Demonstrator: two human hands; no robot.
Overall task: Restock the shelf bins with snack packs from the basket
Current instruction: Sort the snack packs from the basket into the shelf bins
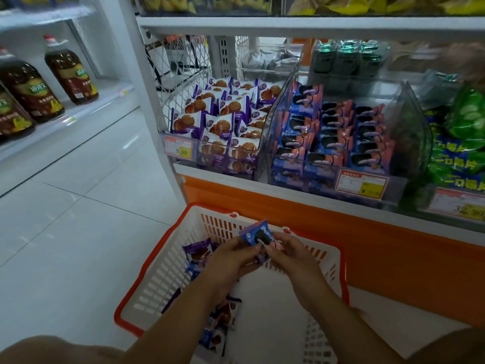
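The small glossy blue-and-purple foil snack pack (258, 236), printed with a dark sandwich biscuit, stands roughly upright over the far edge of the white slotted plastic basket with an orange rim (162, 279). The left hand (231, 256) pinches its lower left edge and the right hand (291, 254) its lower right, fingers curled narrow. The matching clear plastic shelf bin (396, 181) lies above and to the right, so the right hand is probably nearer. More crinkly packs (199, 253) lie by the basket's left wall.
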